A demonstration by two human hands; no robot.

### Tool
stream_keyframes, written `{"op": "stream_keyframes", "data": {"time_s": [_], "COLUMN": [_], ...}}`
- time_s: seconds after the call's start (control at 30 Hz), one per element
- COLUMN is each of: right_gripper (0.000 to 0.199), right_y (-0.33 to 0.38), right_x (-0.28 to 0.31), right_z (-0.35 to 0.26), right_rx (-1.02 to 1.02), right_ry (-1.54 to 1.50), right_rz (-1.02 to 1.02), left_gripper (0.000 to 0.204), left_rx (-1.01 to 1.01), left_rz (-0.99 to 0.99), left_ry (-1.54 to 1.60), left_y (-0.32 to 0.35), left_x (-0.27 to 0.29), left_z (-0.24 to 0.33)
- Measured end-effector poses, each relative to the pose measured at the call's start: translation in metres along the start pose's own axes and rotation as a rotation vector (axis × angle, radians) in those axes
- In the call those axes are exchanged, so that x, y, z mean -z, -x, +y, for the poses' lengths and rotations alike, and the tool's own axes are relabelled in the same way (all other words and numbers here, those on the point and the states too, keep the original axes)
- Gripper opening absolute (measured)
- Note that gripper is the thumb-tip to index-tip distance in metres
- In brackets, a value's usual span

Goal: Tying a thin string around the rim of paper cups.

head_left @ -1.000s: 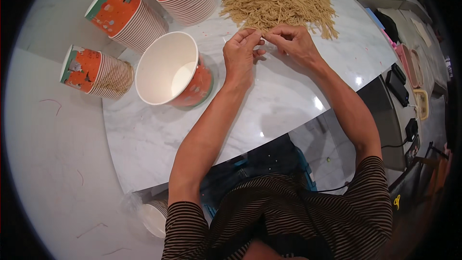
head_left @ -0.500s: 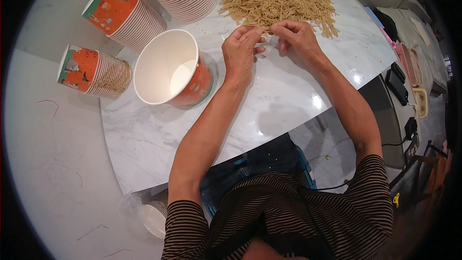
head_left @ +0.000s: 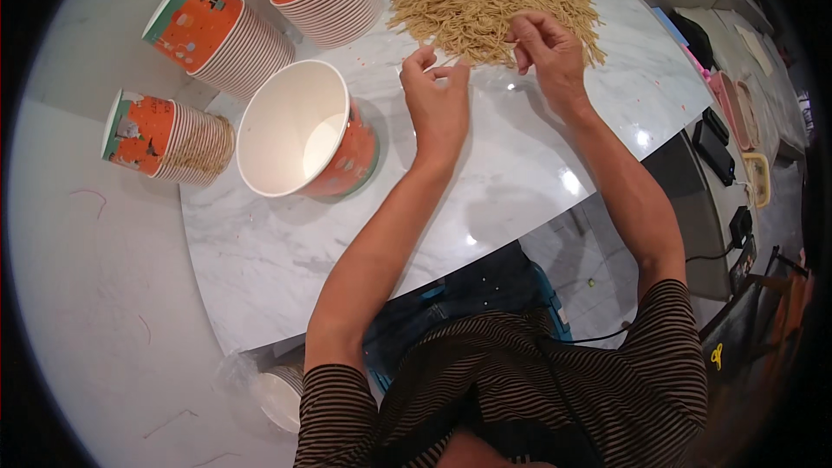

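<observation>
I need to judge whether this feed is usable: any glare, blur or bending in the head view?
Head view: bright glare spots on the glossy white marble tabletop near its front edge; strong fisheye bending, with the table edge curved and the corners black; the left hand, right hand, pile of tan noodles and open orange paper bowl look sharp, evenly lit, with soft shadows.
</observation>
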State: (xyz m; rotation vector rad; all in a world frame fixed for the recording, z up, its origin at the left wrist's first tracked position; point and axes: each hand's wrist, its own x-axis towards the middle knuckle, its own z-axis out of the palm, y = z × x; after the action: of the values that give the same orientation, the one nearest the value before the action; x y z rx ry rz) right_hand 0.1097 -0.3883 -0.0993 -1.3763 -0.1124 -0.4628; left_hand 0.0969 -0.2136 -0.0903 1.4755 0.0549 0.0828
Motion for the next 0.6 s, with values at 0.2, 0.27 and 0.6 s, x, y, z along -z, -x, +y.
{"op": "stream_keyframes", "data": {"time_s": [0.2, 0.27, 0.6], "right_gripper": [0.013, 0.016, 0.014], "right_y": [0.018, 0.018, 0.016], "right_x": [-0.018, -0.017, -0.015], "right_z": [-0.01, -0.008, -0.01], "right_rx": [0.115, 0.139, 0.283], "right_ry": [0.271, 0.238, 0.405], "right_rz": [-0.274, -0.332, -0.422], "left_gripper": [0.049, 0.04, 0.022], "left_rx": [-0.498, -0.43, -0.073], "left_rz": [-0.123, -0.146, -0.237], "left_ry": [-0.362, -0.356, -0.276], "left_y": [0.007, 0.008, 0.002], "left_x": [-0.006, -0.007, 0.014], "left_z": [0.013, 0.016, 0.021]}}
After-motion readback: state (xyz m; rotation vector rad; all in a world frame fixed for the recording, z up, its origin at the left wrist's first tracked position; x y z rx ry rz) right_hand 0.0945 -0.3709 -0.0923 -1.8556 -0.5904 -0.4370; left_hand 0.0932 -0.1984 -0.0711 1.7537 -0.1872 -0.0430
